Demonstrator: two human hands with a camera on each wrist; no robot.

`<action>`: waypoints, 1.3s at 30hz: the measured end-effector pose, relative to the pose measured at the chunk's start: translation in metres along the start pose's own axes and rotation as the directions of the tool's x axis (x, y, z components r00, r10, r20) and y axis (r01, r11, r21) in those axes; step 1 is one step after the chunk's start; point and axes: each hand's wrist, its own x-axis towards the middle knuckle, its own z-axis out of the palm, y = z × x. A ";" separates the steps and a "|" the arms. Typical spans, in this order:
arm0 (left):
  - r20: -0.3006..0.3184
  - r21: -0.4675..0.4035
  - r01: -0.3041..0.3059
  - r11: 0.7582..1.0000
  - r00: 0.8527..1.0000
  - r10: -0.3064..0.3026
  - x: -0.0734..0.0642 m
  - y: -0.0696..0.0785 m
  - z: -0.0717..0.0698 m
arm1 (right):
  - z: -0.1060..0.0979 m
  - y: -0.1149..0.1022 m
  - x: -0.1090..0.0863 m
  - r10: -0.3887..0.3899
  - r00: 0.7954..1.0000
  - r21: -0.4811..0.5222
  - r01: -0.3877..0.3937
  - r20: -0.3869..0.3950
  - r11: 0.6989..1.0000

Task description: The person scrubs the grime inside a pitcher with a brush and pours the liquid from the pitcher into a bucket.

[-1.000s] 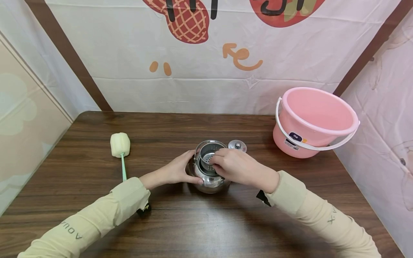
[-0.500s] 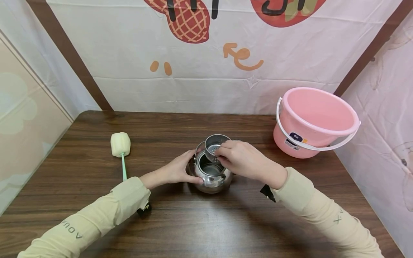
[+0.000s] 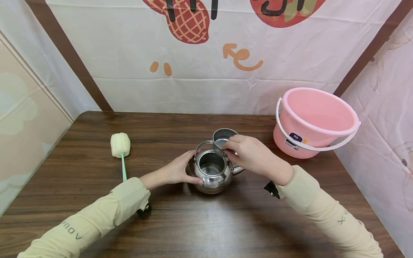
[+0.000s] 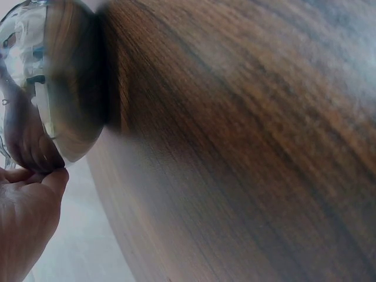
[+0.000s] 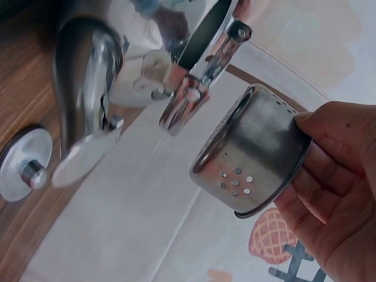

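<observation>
A shiny steel teapot [image 3: 214,182] stands upright on the table, uncovered, its spout [image 3: 237,170] pointing right and its wire handle raised at the back. My left hand [image 3: 177,171] grips the pot's left side, thumb in front and fingers behind; in the left wrist view its fingertips press the pot's round wall. My right hand [image 3: 253,154] pinches the rim of a perforated steel tea strainer [image 5: 252,153], which is above the pot's back right, out of its mouth. The pot's lid [image 5: 26,164] lies beyond the spout in the right wrist view; my right hand hides it in the head view.
A pink bucket [image 3: 300,123] with a white handle stands at the table's back right. On the left lies a cream sponge brush [image 3: 120,145] with a green stick. A printed cloth [image 3: 200,95] hangs behind the table's [image 3: 180,229] back edge.
My right hand has lifted the strainer out of the teapot and moved it up and to the right, uncovering the pot's mouth and spout. My left hand stays on the pot.
</observation>
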 end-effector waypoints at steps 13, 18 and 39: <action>-0.005 0.018 0.003 1.000 1.000 -0.003 0.000 0.001 -0.001 | -0.006 0.018 -0.010 0.047 0.998 0.003 -0.046 -0.044 0.999; -0.001 0.012 0.007 1.000 1.000 -0.007 -0.001 0.002 -0.002 | -0.005 0.025 -0.016 0.084 0.995 0.004 -0.084 -0.055 0.996; 0.009 0.013 0.009 1.000 1.000 -0.009 0.000 0.002 -0.001 | 0.009 0.058 -0.040 0.183 0.982 -0.034 -0.185 -0.055 0.982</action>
